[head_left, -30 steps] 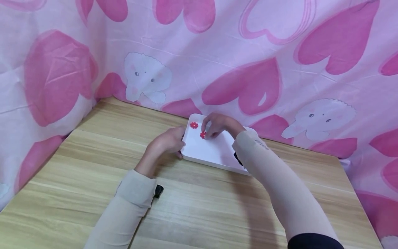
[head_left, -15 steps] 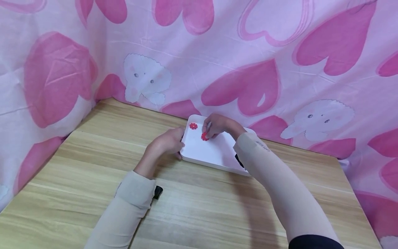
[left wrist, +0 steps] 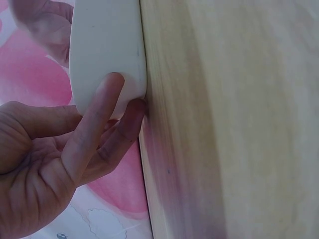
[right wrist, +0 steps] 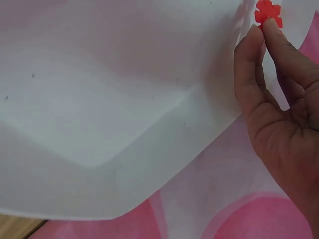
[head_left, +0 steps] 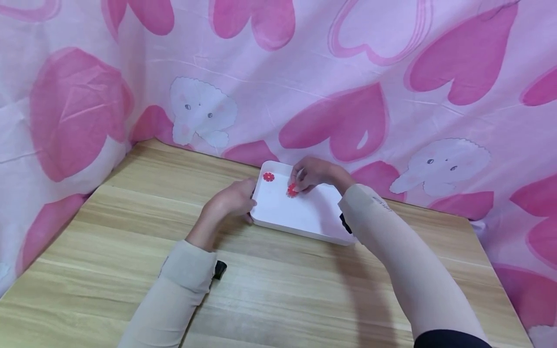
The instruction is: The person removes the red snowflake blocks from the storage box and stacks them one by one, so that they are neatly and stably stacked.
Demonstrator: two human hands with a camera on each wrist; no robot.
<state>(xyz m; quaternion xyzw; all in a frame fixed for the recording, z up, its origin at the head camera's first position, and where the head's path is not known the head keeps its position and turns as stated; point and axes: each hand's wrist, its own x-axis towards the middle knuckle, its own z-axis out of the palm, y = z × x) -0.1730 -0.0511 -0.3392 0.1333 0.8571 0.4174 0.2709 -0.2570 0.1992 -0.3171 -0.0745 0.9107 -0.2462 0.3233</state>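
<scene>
A shallow white tray sits on the wooden table. My left hand grips its left end; in the left wrist view the fingers press the tray's outer wall. Over the tray, my right hand pinches a red flower-shaped plastic piece between thumb and fingertips. The right wrist view shows this red piece upright in the pinch, its lower edge covered by the fingertips. A second red flower-shaped piece lies flat near the tray's far left corner.
The wooden table reaches back to a pink heart-patterned curtain, which hangs close behind the tray. Black camera mounts show at both cuffs. The right forearm crosses the tray's right end.
My right hand has shifted a little to the right with the pinched red piece, away from the second piece. The left hand keeps its hold on the tray.
</scene>
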